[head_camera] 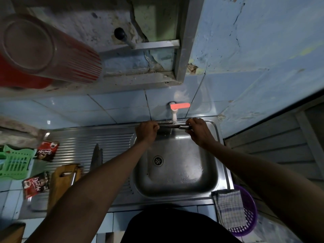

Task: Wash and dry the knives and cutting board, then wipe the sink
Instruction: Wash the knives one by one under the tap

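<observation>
At your far left a green plastic basket [13,163] sits on the counter, with two red sachets [46,151] just beside it, one above the other. Next comes the wooden cutting board [60,183], lying on the ribbed drainboard [84,142] and partly hidden under your left forearm. Two knives [96,158] rest side by side on the drainboard just right of the board, points toward the wall.

Your left hand [147,131] is over the back left corner of the sink [177,165], fingers curled around the blade end of a knife [169,126] held level under the tap [174,114]. Whether water runs there is hard to tell. The tap has a red lever turned to the right. Your right hand [197,131] grips the knife's metal handle, fingers wrapped over it, above the sink's back right corner.

The basin below shows its drain [158,160] and wet patches. At the sink's front right corner a checked cloth [229,209] hangs over the rim of a purple basket [249,213]
</observation>
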